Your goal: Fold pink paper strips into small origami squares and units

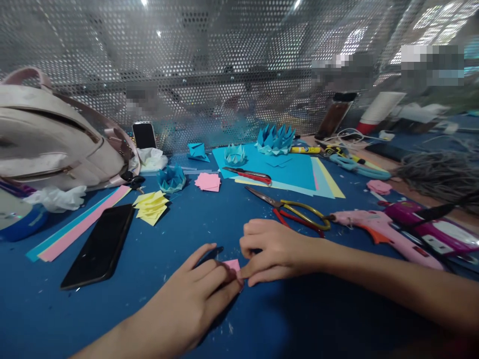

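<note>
A small folded piece of pink paper (pixel 232 265) lies on the blue tabletop, mostly hidden by my fingers. From the left, my left hand (pixel 194 296) presses it down, index finger raised a little and the other fingers curled over it. My right hand (pixel 275 252) meets its right edge with thumb and fingers pinched together. Just beyond my right hand lie scissors (pixel 280 203) with yellow and red handles. A stack of pink paper squares (pixel 208 182) sits farther back, and a pile of folded yellow papers (pixel 151 206) is to its left.
A black phone (pixel 99 247) and paper strips (pixel 84 222) lie at left, near a pale backpack (pixel 56 134). Blue paper lotuses (pixel 276 138) stand on coloured sheets (pixel 295 172) with a red cutter (pixel 250 175). A pink glue gun (pixel 381 229) and power strip (pixel 436 229) are at right.
</note>
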`<action>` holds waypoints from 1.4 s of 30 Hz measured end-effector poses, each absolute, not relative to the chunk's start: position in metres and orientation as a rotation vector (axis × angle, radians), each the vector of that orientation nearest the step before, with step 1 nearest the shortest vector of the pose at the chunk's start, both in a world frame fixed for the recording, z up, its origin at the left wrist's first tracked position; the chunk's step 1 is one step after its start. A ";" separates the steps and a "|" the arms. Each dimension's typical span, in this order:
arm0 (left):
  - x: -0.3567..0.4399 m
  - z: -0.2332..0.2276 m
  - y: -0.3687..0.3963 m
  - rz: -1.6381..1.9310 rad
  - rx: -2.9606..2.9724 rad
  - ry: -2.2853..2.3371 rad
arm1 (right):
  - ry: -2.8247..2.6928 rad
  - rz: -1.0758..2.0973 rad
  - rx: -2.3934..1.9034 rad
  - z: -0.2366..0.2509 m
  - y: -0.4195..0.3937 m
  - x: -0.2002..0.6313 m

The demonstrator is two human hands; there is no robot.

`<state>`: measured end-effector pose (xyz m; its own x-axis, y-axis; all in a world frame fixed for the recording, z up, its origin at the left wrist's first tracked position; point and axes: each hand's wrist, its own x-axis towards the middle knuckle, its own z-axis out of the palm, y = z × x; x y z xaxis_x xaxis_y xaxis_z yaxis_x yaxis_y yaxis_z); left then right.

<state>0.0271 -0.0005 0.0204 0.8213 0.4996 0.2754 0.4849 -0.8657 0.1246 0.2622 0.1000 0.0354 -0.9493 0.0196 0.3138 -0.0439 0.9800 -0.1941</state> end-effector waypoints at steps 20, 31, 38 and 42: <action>0.044 0.013 0.003 0.869 2.954 0.967 | -2.771 0.242 -0.015 0.034 0.099 0.262; 0.027 0.028 0.011 0.593 2.596 0.895 | -2.769 0.333 0.145 0.031 0.094 0.262; 0.034 0.031 0.009 0.471 2.355 0.993 | -2.738 0.396 0.129 0.028 0.096 0.261; 0.034 0.033 0.009 0.463 2.322 0.973 | -2.734 0.409 0.127 0.027 0.095 0.261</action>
